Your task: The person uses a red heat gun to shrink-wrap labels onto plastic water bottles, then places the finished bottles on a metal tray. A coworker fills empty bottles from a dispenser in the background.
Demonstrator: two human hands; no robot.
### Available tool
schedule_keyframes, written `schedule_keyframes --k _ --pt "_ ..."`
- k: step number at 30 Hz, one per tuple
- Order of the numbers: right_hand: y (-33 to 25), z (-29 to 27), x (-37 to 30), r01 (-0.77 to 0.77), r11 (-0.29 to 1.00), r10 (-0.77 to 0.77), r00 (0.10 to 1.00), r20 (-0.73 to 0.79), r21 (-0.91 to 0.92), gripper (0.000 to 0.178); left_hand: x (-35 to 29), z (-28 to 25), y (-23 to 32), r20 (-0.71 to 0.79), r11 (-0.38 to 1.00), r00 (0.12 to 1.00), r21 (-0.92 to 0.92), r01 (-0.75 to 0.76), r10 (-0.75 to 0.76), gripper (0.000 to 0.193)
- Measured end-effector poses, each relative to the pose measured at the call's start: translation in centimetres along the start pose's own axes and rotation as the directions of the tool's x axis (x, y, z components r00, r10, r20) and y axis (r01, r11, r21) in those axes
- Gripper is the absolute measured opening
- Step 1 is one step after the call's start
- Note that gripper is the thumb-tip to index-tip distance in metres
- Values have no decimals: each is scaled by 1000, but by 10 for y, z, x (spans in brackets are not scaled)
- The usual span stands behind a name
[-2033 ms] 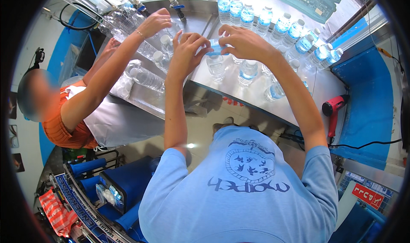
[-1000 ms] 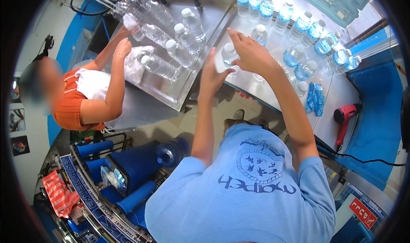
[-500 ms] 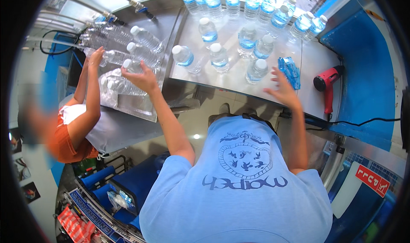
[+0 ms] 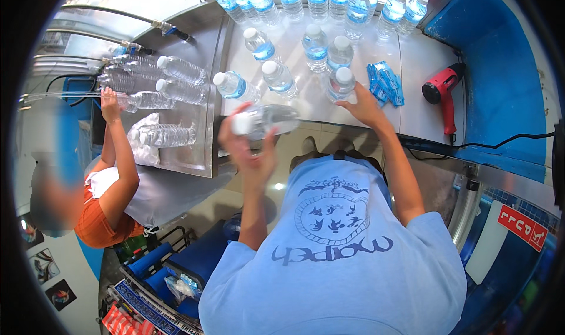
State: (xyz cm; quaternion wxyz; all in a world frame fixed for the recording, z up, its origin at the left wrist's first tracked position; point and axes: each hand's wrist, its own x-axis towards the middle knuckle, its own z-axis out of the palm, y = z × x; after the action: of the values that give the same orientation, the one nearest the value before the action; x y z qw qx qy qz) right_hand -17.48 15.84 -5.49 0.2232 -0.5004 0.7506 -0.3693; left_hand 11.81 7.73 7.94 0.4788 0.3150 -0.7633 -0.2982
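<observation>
My left hand is wrapped round a water bottle with a white cap and no label that I can see. It is held tilted on its side in front of the table's near edge, slightly blurred. At the table edge, my right hand has thumb and fingers round the lower part of an upright labelled bottle. Other blue-labelled bottles stand just behind and to the left, among them a bottle near the left hand. Flat blue plastic labels lie in a loose pile right of my right hand.
A red hair dryer lies at the right, its black cord trailing. More labelled bottles line the back. On the steel counter at left lie unlabelled bottles; a co-worker's hands work there below metal taps.
My left hand has lifted an unlabelled bottle off the steel counter and brought it right. My right hand has moved left from beside the labels onto a standing bottle. The view has shifted slightly.
</observation>
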Motion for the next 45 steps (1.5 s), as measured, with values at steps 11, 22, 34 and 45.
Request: schedule_keyframes --k 11,22,34,45 --pt "112 -67 19 -389 830 227 891 -394 -401 47 -20 127 -37 51 984 996 -160 74 -66 75" --pt "129 -119 31 -291 893 190 936 -297 -345 25 -22 128 -32 65 998 996 -19 64 -62 77" --pt "-110 -180 -16 297 867 -318 948 -14 400 13 54 71 52 423 695 903 -625 356 -82 42" --pt "-142 -134 7 320 733 -540 810 229 600 11 68 61 18 515 555 856 -724 409 40 9"
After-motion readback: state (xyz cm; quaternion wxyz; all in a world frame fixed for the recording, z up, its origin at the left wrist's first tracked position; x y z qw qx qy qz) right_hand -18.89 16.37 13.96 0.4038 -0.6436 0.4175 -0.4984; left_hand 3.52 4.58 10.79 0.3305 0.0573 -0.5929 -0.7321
